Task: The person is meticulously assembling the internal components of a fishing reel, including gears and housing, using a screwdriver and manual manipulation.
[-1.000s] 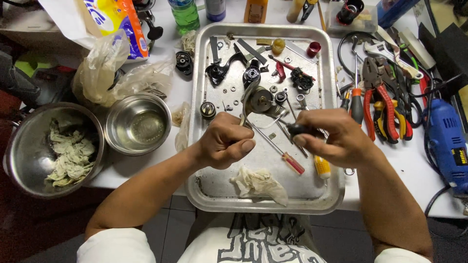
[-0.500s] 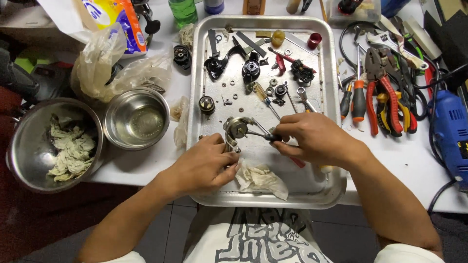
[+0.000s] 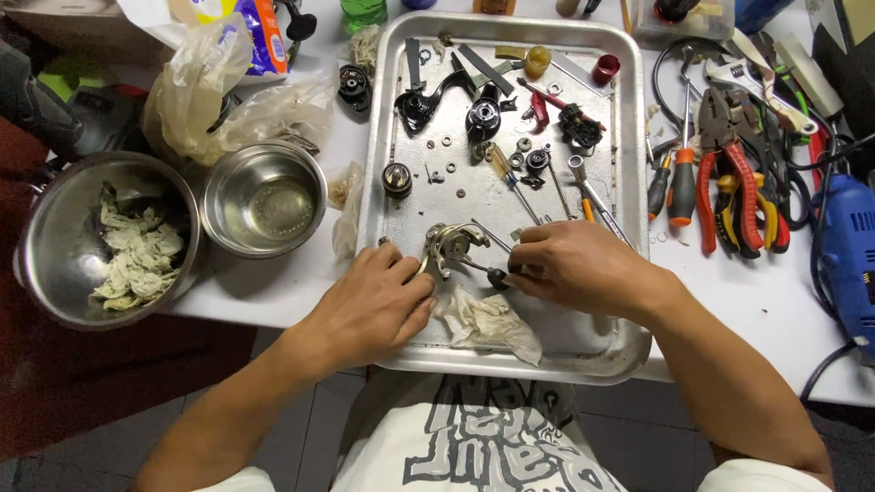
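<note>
The left hand (image 3: 369,305) pinches the small metal mechanism (image 3: 448,248) to steady it near the front of the metal tray (image 3: 629,182), while the right hand (image 3: 570,266), fingers closed, grips a screwdriver (image 3: 481,270) whose tip meets the part. Loose parts and a crumpled rag (image 3: 488,321) lie in the tray; left of it, the small steel bowl (image 3: 264,196) looks empty and the large bowl (image 3: 55,246) holds rags.
</note>
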